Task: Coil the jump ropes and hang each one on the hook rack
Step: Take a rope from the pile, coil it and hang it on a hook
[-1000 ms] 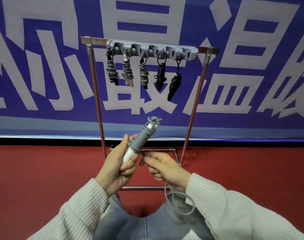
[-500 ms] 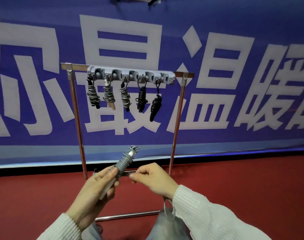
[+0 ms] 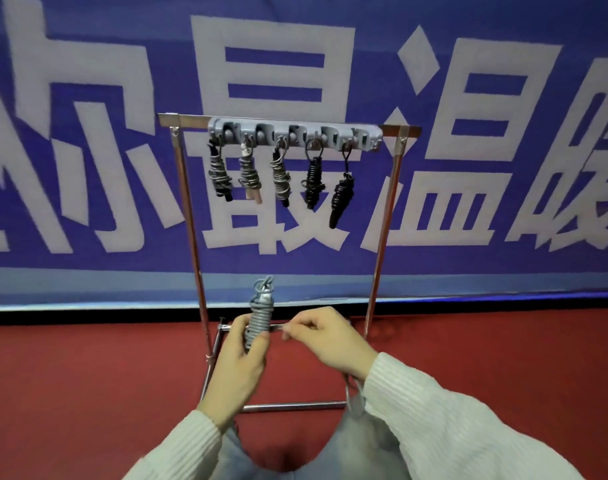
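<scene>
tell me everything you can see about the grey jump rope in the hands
The grey jump rope is a thin grey cord wound in tight turns round a pale handle, with a small loop at its top. It stands nearly upright in front of the rack's lower bar. The left hand grips its lower part; the right hand pinches a taut strand leading off the coil. Loose cord hangs below the right wrist.

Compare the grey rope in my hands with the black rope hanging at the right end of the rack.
The grey rope is gripped upright by the left hand; the black rope hangs from the rack. The grey rope has a loose end, pinched by the right hand; the black rope shows none. Both are coiled.
</scene>
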